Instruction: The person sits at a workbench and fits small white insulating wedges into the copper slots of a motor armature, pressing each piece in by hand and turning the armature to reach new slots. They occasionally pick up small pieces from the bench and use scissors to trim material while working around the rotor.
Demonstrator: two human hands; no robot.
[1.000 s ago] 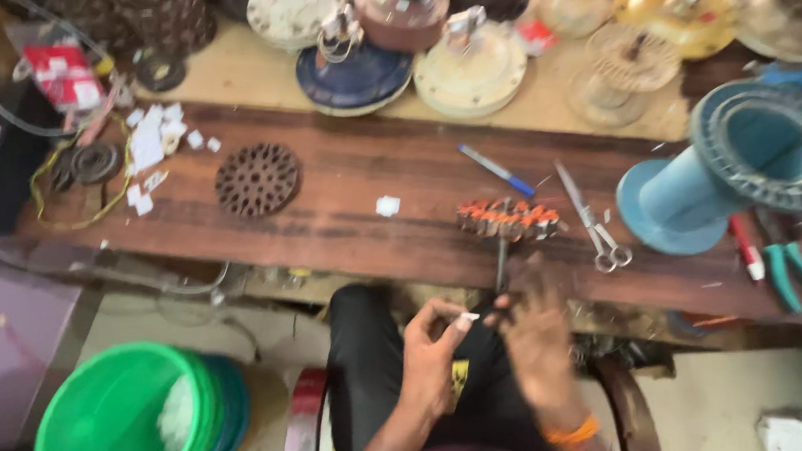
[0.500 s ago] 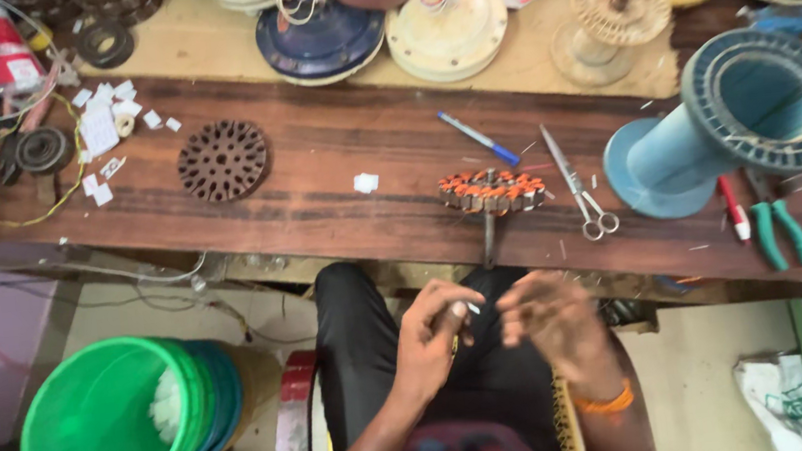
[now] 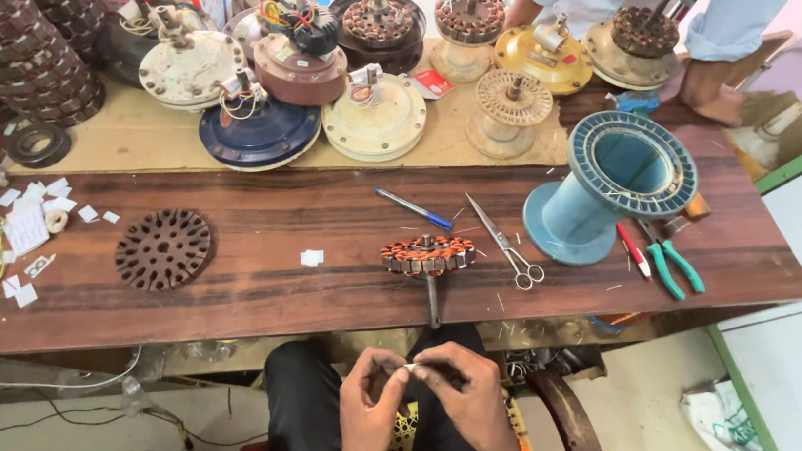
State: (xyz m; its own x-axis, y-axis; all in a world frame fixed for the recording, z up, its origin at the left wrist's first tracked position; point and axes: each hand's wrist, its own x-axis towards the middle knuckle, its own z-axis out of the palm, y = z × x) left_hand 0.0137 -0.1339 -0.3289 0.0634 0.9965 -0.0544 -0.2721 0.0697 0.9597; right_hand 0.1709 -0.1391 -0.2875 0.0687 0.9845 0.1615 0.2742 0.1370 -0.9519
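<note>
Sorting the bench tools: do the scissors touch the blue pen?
Apart. The head view shows bare wood of the wooden table between the scissors and the blue pen, whose tip stops short of the blades.

A small white slip (image 3: pixel 411 367), thin and narrow like a bit of paper or sleeving, is pinched between the fingertips of the left hand (image 3: pixel 372 410) and the right hand (image 3: pixel 471 395). It is held level above the person's lap, just below the near edge of the wooden desk (image 3: pixel 280 296), not touching it.
</note>
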